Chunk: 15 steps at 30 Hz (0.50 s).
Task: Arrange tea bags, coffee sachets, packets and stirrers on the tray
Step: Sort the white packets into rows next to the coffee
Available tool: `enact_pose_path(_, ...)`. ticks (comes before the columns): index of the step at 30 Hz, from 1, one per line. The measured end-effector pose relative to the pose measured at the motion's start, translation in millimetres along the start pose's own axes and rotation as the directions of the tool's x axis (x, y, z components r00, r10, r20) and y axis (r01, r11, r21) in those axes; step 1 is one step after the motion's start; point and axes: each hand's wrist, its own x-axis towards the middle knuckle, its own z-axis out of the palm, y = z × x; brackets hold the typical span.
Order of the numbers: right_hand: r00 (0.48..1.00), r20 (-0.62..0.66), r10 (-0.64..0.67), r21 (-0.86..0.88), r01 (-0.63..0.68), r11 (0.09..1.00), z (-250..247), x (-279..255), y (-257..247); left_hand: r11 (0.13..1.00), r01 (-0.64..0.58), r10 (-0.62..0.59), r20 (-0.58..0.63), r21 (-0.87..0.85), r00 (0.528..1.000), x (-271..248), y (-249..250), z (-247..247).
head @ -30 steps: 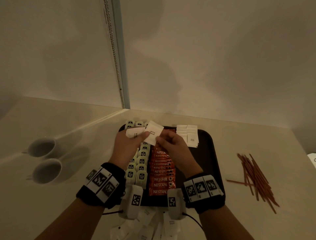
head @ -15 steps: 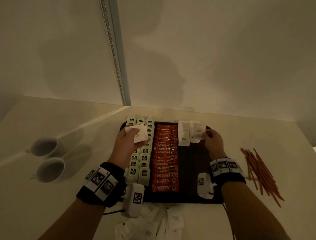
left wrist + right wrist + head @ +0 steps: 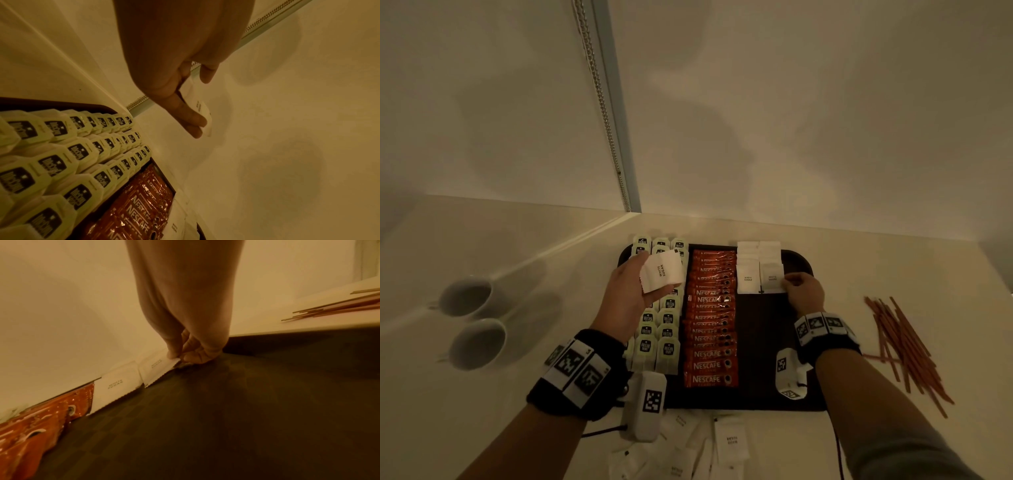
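A dark tray [image 3: 763, 346] holds rows of pale green tea bags [image 3: 667, 353], a column of orange coffee sachets [image 3: 710, 318] and two short columns of white sugar packets [image 3: 748, 277] at its far right. My left hand [image 3: 633, 287] is raised over the tea bags and grips a small stack of white sugar packets [image 3: 661, 270] [image 3: 200, 107]. My right hand [image 3: 803, 291] [image 3: 180, 356] pinches the near right corner of the front packet [image 3: 772, 279] [image 3: 158, 369] of the right-hand column, which lies on the tray.
A loose pile of white sugar packets [image 3: 709, 448] lies on the table before the tray's near edge. Orange stirrers [image 3: 907, 346] are heaped right of the tray. Two white cups [image 3: 472, 318] stand at the left. A wall rises just behind the tray.
My right hand carried one packet from the left hand's stack across to the far right of the tray and laid it at the front of the right column. The left hand stayed over the tea bags.
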Motion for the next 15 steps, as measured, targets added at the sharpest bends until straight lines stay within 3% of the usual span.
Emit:
enact_pose_path(4,0.999,-0.048,0.010,-0.011,-0.010,1.000,4.8,-0.6,-5.4,0.999,0.035,-0.036,-0.033,-0.042,0.999,1.9,1.6,1.0)
enact_pose_path(7,0.998,-0.063,-0.019,-0.042,0.017,0.999,6.4,-2.2,-7.2,1.000,0.009,-0.009,0.014,-0.014,1.000,1.0,2.6,0.6)
enact_pose_path(12,0.986,-0.085,-0.144,0.005,0.145,0.989,3.5,-15.5,-32.4,0.970,-0.120,0.098,0.111,0.212,0.989,-0.7,1.2,-1.1)
enact_pose_path(14,0.966,0.042,-0.254,0.146,0.246,0.958,-1.1,-38.2,-62.5,0.917,-0.194,0.150,0.148,0.348,0.977,-0.8,1.1,-1.4)
enact_pose_path(15,0.932,0.159,-0.325,0.247,0.281,0.927,-3.7,-54.1,-78.9,0.874,-0.243,0.191,0.161,0.420,0.968,-1.0,1.2,-0.9)
